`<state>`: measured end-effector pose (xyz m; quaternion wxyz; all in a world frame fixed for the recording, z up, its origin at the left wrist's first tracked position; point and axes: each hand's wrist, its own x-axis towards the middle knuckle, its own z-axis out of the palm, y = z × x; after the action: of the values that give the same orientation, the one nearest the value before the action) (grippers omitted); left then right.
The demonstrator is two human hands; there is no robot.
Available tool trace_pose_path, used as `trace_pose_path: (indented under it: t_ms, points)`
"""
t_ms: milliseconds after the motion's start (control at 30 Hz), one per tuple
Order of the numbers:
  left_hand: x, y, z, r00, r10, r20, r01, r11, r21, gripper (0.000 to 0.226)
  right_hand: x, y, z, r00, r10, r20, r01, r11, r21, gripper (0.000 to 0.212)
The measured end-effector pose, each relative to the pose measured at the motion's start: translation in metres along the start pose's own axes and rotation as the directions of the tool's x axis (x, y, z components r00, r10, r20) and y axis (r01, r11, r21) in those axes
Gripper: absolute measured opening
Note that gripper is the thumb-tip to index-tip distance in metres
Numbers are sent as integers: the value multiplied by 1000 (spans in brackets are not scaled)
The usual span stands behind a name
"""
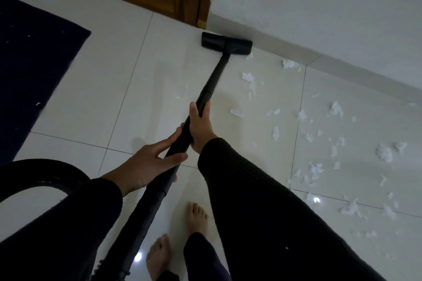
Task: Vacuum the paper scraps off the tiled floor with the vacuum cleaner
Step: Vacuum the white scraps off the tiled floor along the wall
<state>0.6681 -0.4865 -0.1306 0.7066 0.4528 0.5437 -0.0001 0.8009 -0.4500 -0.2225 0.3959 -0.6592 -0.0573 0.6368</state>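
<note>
Both hands, left hand [146, 164] and right hand [201, 128], grip the vacuum tube [214, 75]; many paper scraps [315, 166] remain on the floor [102, 98], so most work is left.

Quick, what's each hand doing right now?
Left hand: gripping the black vacuum cleaner wand.
Right hand: gripping the same wand, further down.

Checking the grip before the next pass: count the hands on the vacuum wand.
2. The right hand grips the wand farther along it toward the floor head; the left hand holds it lower, nearer the hose.
</note>
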Motion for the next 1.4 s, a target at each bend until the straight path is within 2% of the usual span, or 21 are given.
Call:
trace_pose_path:
  t_ms: [433,867,1400]
  points:
    - [4,35,40,997,-7,82,8,1000,-9,62,-10,-19,-52,996,-24,-87,23,1000,-16,58]
    - [-12,10,68,989,10,151,-22,997,78,64,-42,10,-81,988,-30,-152,33,999,19,63]
    - [-61,-32,118,995,-1,103,-7,997,79,64,-90,63,-112,991,-16,-136,23,998,54,64]
